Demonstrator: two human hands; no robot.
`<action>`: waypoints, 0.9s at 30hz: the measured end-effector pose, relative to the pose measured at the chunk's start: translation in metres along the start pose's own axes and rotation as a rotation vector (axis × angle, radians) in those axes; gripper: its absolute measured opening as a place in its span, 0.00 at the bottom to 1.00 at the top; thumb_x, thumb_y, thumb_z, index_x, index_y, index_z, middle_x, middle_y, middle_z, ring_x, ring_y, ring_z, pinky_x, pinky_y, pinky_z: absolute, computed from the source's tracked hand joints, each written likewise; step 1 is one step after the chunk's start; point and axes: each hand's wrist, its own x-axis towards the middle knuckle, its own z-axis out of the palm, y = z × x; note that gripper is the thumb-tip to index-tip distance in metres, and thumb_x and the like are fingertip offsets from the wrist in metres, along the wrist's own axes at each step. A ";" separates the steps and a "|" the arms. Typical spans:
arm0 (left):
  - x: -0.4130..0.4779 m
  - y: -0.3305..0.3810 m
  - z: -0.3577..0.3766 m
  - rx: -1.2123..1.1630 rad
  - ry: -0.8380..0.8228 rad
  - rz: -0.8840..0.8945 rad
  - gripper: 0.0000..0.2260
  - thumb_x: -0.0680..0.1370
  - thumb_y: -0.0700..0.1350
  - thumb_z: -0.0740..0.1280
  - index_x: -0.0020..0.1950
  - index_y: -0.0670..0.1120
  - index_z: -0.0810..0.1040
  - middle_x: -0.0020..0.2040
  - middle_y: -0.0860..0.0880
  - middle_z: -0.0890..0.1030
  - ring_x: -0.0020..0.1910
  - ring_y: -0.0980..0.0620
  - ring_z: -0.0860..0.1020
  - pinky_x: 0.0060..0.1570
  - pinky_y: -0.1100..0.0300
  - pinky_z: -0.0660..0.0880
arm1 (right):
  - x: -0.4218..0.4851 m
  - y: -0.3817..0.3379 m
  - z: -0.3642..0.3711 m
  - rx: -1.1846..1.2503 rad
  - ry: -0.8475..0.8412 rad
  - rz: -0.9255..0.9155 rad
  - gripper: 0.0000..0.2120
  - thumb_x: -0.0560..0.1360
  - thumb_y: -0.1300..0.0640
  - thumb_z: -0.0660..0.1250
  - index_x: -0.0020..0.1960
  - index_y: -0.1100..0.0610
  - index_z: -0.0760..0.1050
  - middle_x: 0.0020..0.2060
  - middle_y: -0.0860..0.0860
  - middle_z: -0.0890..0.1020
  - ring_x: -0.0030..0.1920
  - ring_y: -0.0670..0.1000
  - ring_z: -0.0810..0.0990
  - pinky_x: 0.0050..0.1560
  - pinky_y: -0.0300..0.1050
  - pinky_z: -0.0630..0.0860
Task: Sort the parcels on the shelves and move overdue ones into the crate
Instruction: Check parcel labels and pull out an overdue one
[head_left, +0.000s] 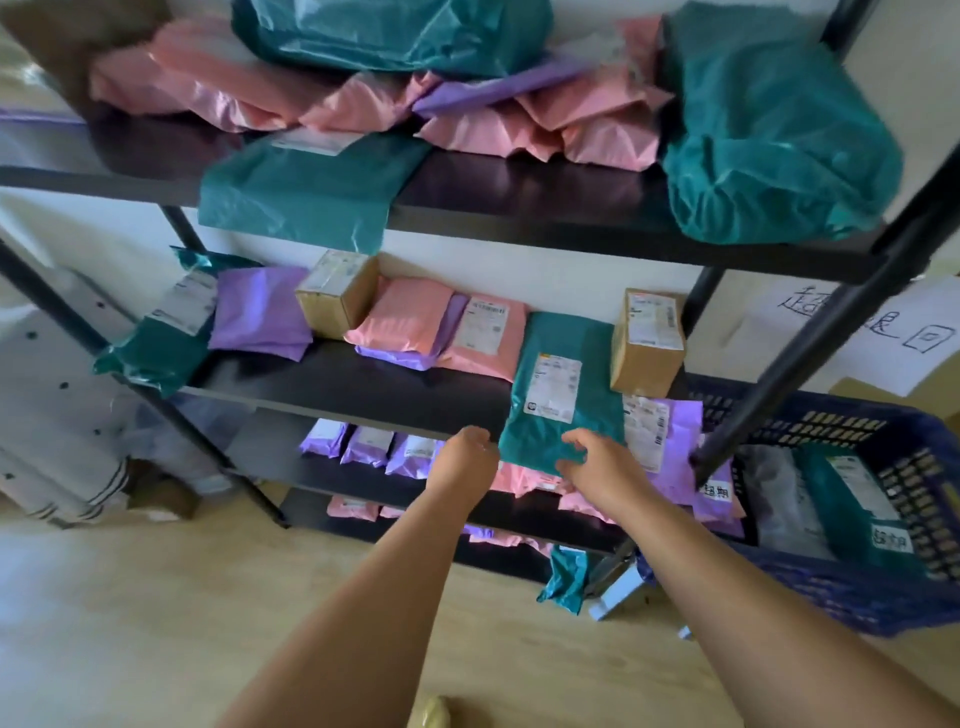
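Few parcels (852, 499) are crated; left of the crate (841, 592) many remain shelved. A teal parcel (563, 338) is gripped by the right hand (597, 462); the left hand's (465, 457) hold cannot be told.

We face a black metal shelving unit (519, 192) at 12 o'clock, white wall (467, 254) behind its boards, pale wood-grain floor (156, 623) at 6 to 8 o'clock, white perforated panel (47, 374) at 9 o'clock, handwritten paper sign (883, 332) at 3 o'clock, soft light glinting on our top board.
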 end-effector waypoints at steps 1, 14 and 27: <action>0.008 -0.005 -0.012 0.019 0.000 0.004 0.18 0.80 0.42 0.61 0.70 0.43 0.72 0.66 0.45 0.76 0.65 0.45 0.75 0.60 0.59 0.72 | 0.004 -0.010 0.007 0.012 0.008 0.012 0.21 0.77 0.54 0.68 0.70 0.53 0.72 0.67 0.53 0.76 0.64 0.55 0.76 0.61 0.46 0.72; 0.082 -0.018 -0.070 0.244 0.037 0.051 0.18 0.81 0.45 0.60 0.71 0.48 0.72 0.65 0.45 0.77 0.59 0.44 0.78 0.57 0.53 0.75 | 0.063 -0.064 0.035 -0.028 0.087 0.020 0.18 0.79 0.55 0.65 0.68 0.54 0.72 0.64 0.52 0.78 0.62 0.54 0.77 0.60 0.49 0.75; 0.119 0.000 -0.076 0.388 0.056 0.127 0.19 0.82 0.45 0.59 0.73 0.49 0.68 0.69 0.46 0.73 0.64 0.45 0.74 0.62 0.49 0.75 | 0.134 -0.081 0.031 -0.262 0.128 -0.049 0.14 0.79 0.54 0.66 0.63 0.56 0.75 0.56 0.53 0.81 0.56 0.56 0.79 0.50 0.48 0.74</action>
